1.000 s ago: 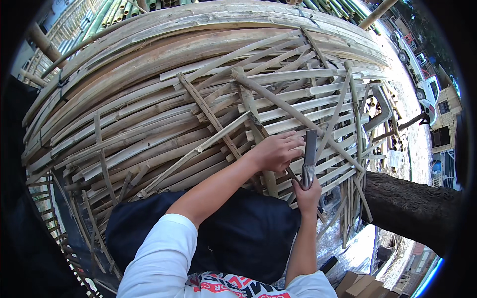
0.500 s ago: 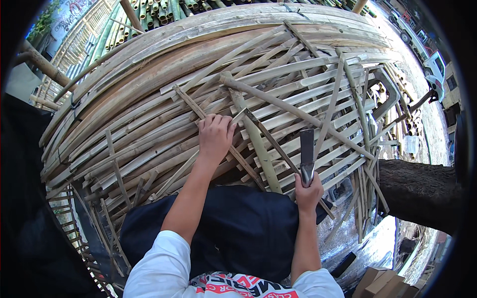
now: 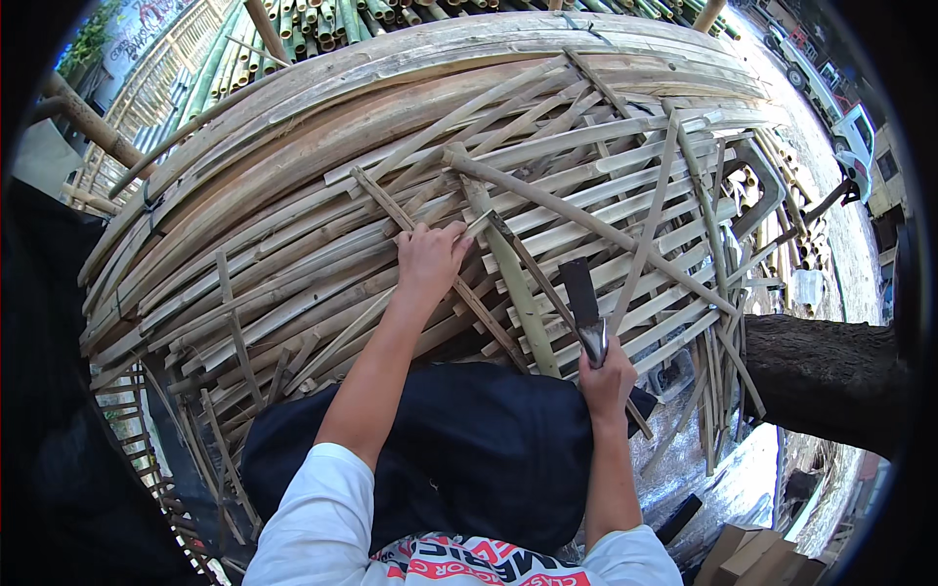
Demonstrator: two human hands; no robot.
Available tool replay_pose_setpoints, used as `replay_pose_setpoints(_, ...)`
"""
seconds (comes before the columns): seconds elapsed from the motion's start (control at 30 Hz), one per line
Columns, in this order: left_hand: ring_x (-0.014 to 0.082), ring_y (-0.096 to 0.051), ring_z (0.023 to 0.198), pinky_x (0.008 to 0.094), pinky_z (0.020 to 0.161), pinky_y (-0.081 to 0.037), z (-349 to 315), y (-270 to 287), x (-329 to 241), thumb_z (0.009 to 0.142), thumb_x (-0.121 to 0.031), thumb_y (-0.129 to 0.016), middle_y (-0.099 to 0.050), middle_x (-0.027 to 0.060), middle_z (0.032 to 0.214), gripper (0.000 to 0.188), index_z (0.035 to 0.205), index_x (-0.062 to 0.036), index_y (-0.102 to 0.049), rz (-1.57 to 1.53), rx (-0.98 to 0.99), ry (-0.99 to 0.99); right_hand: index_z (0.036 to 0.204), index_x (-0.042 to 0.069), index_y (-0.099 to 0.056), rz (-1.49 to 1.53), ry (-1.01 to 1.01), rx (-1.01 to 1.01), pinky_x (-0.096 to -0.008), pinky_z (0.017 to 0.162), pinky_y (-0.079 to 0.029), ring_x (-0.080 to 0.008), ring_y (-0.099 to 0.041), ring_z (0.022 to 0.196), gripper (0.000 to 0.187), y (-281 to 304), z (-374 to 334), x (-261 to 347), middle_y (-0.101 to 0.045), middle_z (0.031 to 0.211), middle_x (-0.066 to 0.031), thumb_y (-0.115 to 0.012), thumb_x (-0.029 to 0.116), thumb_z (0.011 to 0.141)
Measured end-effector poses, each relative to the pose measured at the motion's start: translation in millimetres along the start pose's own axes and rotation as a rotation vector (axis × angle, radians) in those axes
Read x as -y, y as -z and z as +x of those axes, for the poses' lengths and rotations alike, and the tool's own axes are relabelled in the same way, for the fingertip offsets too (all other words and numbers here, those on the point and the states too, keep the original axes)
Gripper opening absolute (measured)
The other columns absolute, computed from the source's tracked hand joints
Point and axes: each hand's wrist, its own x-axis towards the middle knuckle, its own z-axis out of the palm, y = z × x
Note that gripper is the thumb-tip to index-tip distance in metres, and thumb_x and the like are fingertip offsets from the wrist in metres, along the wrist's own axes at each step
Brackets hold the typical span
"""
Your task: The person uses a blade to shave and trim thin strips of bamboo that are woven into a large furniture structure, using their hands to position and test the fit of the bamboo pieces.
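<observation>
Left hand: fingers curled around a thin bamboo strip lying across the pile.
Right hand: clamped on the handle of a cleaver, blade pointing up over the slats.
Pile: split bamboo slats stacked ahead of the knees.
Right edge: tree trunk.

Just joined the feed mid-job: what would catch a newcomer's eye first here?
A huge curved stack of split bamboo strips fills the upper frame. At centre, the left hand grips a thin strip on the stack. Lower right of it, the right hand holds a dark-bladed knife pointing up over the strips.
</observation>
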Motion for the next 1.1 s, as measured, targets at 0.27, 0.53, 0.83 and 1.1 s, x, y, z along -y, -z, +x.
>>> replay_pose_setpoints(0.27,0.0368,-0.064,0.09,0.0494,0.083,-0.05,-9.7,16.7,-7.1,0.096,-0.037,-0.062,-0.071,0.0176,0.092,0.031,0.115,-0.0143,-0.072,-0.163,0.097,0.109,0.102,0.003,-0.06,0.045,0.037,0.111,-0.0489,0.07,-0.05,-0.0427,-0.064,0.081,0.03,25.6,2.3,0.0,-0.063,0.084,-0.0206,-0.073,0.005,0.074)
replay_pose_setpoints(0.53,0.0277,-0.06,0.096,0.0433,0.088,-0.043,-12.8,-5.8,8.7,0.09,-0.042,-0.068,-0.068,0.0069,0.09,0.03,0.107,-0.0181,-0.077,-0.043,-0.095,-0.023,0.104,0.001,-0.06,0.126,-0.12,0.165,-0.0499,0.072,-0.051,-0.0451,-0.065,0.084,0.029,9.8,-14.9,0.5,-0.065,0.086,-0.022,-0.073,0.005,0.078)
replay_pose_setpoints(0.83,0.0255,-0.056,0.105,0.0462,0.094,-0.037,-20.4,-17.4,-4.2,0.089,-0.043,-0.068,-0.064,0.0044,0.102,0.032,0.11,-0.0195,-0.075,0.027,-0.228,0.036,0.1,0.004,-0.06,0.078,-0.081,0.004,-0.05,0.072,-0.051,-0.0413,-0.066,0.083,0.029,1.7,-23.5,4.9,-0.067,0.086,-0.0193,-0.074,0.006,0.075)
replay_pose_setpoints(1.1,0.0301,-0.051,0.119,0.0533,0.108,-0.032,-98.7,36.0,-9.9,0.08,-0.035,-0.077,-0.055,0.0106,0.123,0.058,0.131,-0.0147,-0.057,0.164,-0.2,-0.015,0.101,0.007,-0.061,0.044,-0.083,-0.052,-0.0495,0.073,-0.053,-0.0389,-0.068,0.083,0.031,-9.5,-31.3,-3.9,-0.068,0.086,-0.0172,-0.076,0.01,0.074)
